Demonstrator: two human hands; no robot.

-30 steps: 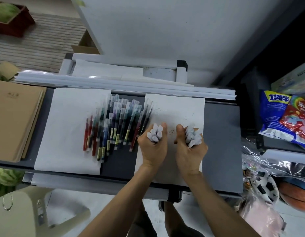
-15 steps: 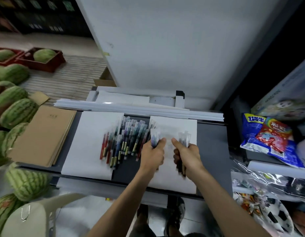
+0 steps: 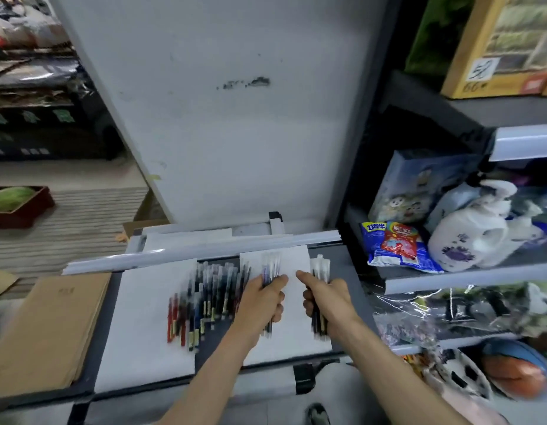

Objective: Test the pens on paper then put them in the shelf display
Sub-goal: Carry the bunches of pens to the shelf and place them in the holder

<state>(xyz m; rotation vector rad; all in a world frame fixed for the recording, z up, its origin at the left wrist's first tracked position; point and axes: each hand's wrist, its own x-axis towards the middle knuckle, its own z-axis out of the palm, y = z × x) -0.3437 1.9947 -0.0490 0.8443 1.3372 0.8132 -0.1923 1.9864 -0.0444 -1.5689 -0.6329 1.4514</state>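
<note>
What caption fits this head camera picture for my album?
Left hand grips one bunch of clear-capped pens, right hand a second bunch, over a white paper sheet.

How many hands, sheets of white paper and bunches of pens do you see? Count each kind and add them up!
Hands: 2, the left hand and the right hand.
Sheets of white paper: 2, the left sheet and the right sheet.
Bunches of pens: 3, the left bunch and the right bunch, one gripped in each hand, and the loose pile.
Total: 7.
</note>
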